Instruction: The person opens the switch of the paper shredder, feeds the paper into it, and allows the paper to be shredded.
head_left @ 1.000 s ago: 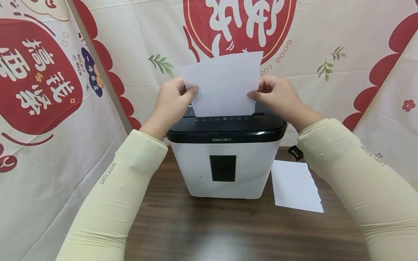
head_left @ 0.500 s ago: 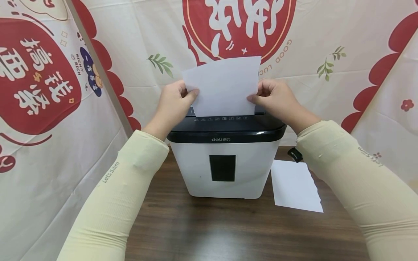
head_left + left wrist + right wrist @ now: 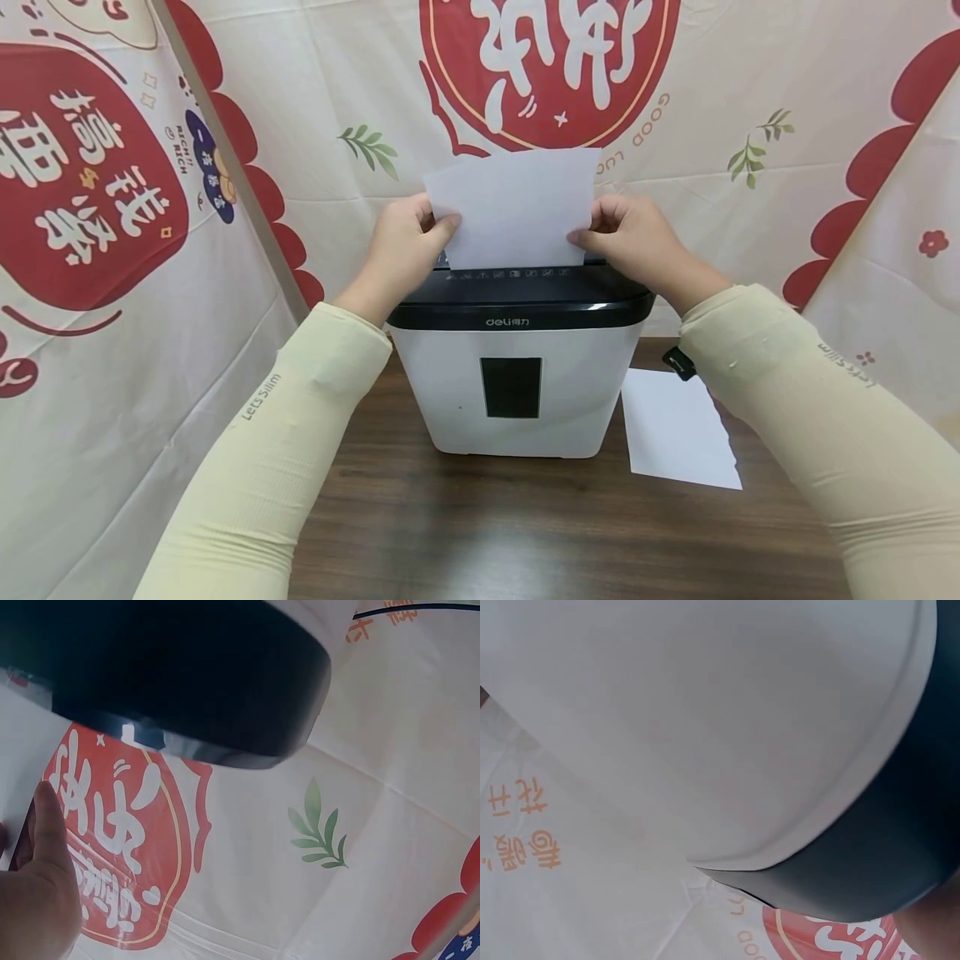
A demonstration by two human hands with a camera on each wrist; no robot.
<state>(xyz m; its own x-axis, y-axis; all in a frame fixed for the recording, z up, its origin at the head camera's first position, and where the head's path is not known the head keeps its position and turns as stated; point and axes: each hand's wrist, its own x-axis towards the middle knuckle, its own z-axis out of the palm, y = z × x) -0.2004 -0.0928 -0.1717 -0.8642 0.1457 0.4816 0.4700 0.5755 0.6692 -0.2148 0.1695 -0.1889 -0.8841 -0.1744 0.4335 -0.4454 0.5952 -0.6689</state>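
Between the fingers [image 3: 444,228], white paper [image 3: 517,208].

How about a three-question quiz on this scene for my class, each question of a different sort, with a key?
1. True or false: the left grip and the right grip both pinch the upright sheet.
2. In the head view, where on the table does the loose sheet lie relative to the shredder? A: left; B: right; C: behind.
3. Fill in: the shredder's lid is ___ in colour.

Key: 1 true; 2 B; 3 black.
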